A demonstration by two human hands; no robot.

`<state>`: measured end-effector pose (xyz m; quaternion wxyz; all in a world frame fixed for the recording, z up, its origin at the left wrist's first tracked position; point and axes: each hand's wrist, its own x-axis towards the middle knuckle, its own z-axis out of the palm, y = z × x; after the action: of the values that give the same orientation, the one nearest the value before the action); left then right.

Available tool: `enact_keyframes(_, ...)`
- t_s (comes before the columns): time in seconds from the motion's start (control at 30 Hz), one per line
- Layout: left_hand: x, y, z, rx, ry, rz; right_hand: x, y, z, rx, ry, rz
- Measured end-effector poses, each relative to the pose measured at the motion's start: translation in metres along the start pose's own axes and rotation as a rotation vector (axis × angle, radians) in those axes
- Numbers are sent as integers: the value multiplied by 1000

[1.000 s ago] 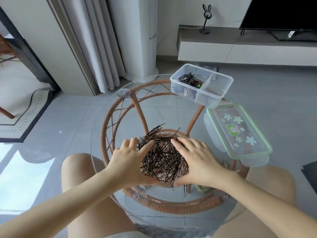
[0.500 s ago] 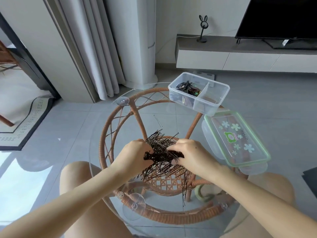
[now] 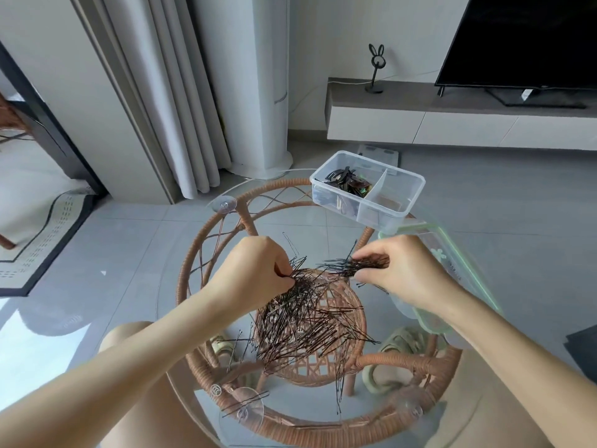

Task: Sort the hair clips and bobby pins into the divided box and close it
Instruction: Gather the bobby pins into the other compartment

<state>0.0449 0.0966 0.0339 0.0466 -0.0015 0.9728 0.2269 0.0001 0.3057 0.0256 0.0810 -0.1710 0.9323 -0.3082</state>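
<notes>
A big loose heap of dark bobby pins [image 3: 310, 321] lies in the middle of a round glass table top [image 3: 290, 221], thin wires crossing every way like a nest, with a few strays at its near edge and one lone pin beyond it. The left hand [image 3: 248, 276] has its fingers curled into the far edge of the heap, pinching a clump there. The right hand [image 3: 403, 270] pinches a small bundle of pins [image 3: 355, 265] between thumb and fingers, held sideways just above the heap. At the far right of the table stands the divided box [image 3: 416, 189], clear plastic, open. Its left compartment holds a tangle of dark hair clips [image 3: 347, 181], and its right compartment [image 3: 391, 198] looks empty, as far as can be told through the plastic. So the clips appear sorted, while the pins have hardly begun: almost all are on the glass, and closing the box comes after that. The lid [image 3: 465, 273], clear with a green rim and flower print, lies just beside the box on the near side, partly hidden by the right hand. Under the glass shows a woven rattan frame [image 3: 323, 434], and below it the person's bare knees and grey floor tiles
</notes>
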Motion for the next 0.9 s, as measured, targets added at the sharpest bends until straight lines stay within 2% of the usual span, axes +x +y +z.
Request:
enact_keyframes(0.43,43,39,-28,-82,40,46,43,23,-79,90,198,60)
enact_keyframes(0.57,61,49,-29,-117,54,76,82,34,-93,-50,227,116)
enact_keyframes(0.67,76,56,-28,-131,68,91,124,45,-87,-156,228,227)
enact_keyframes(0.77,92,65,-28,-157,80,101,153,49,-71,-333,134,331)
enact_keyframes(0.9,118,82,-25,-215,88,112,161,58,-57,-282,-30,334)
